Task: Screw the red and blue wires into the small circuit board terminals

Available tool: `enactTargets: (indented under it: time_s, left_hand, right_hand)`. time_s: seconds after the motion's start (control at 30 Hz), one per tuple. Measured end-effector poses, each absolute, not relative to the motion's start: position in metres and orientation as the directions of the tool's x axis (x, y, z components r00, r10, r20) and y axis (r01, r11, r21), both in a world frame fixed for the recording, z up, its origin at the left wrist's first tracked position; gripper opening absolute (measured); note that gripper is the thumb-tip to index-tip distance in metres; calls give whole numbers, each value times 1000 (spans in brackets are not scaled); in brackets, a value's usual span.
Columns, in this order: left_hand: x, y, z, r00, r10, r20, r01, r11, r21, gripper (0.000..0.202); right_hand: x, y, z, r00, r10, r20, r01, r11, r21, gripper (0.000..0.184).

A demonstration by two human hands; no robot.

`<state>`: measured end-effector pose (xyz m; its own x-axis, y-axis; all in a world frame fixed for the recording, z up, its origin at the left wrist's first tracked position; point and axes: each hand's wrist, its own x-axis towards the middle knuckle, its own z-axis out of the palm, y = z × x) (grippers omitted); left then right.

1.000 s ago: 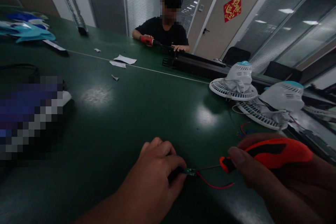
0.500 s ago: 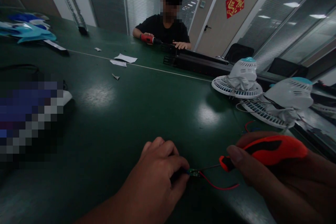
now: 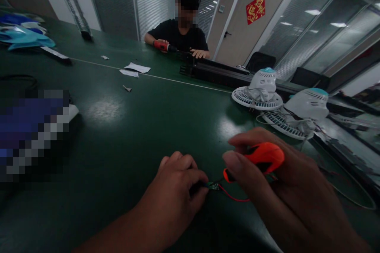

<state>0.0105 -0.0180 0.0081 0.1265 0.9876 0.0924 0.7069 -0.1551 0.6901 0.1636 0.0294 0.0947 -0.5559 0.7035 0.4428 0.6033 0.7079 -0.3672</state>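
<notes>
My left hand (image 3: pixel 178 185) is closed in a pinch on one end of a small green circuit board (image 3: pixel 213 185), just above or on the green table. A thin red wire (image 3: pixel 234 199) curves away from the board's other end, and its far part is hidden behind my right hand. In my right hand (image 3: pixel 285 189) is a screwdriver (image 3: pixel 268 154) with an orange-red and black handle. Its thin shaft points left toward the board; I cannot tell whether the tip touches it.
Two white fan parts (image 3: pixel 265 87) with grilles rest on the table (image 3: pixel 142 126) at right. Across it, a person (image 3: pixel 181 35) holds a red power tool (image 3: pixel 161 45) by a long black frame (image 3: pixel 213 73). Paper scraps (image 3: pixel 137 67) and a blurred-out box (image 3: pixel 32 126) lie left.
My right hand has turned the screwdriver, so its handle now points more toward the back and looks shorter. The left hand keeps its pinch on the board. The view has shifted slightly.
</notes>
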Motion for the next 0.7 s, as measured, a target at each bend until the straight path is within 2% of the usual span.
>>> enactTargets:
  time_s: [0.03,0.1,0.13,0.2,0.23,0.27,0.37,0.47,0.57,0.7]
  left_hand:
    - [10,-18,8,128,987,96,708,-158,688,13]
    - [10,-19,10,128,987,94,709,-157,688,14]
    - [10,-18,11,127,988,88,709,-152,688,14]
    - [10,-18,14,133,989,71,711,-145,688,14]
    - [10,-17,15,138,988,62,713,-143,687,14]
    - [10,-17,16,144,988,56,715,-143,684,14]
    - [9,-16,16,155,986,60,722,-154,674,15]
    - [6,-15,16,167,984,61,736,-165,657,14]
    - [2,-14,19,212,977,33,747,-184,639,15]
    - [-1,-12,23,271,962,16,746,-220,629,18]
  right_hand:
    - [162,30,95,-536,694,481,619,711,-335,24]
    - [159,31,95,-499,679,539,645,706,-292,37]
    - [158,31,95,-498,662,560,647,714,-268,38]
    - [156,31,97,-532,629,566,644,735,-211,25]
    - [155,31,99,-552,621,557,651,738,-178,21]
    - [154,31,101,-564,624,540,663,733,-154,24]
    - [153,31,113,-601,643,475,682,723,-115,42]
    - [154,35,127,-667,619,414,681,732,3,52]
    - [155,39,135,-716,620,321,675,733,88,51]
    - [154,40,134,-705,648,288,694,714,92,39]
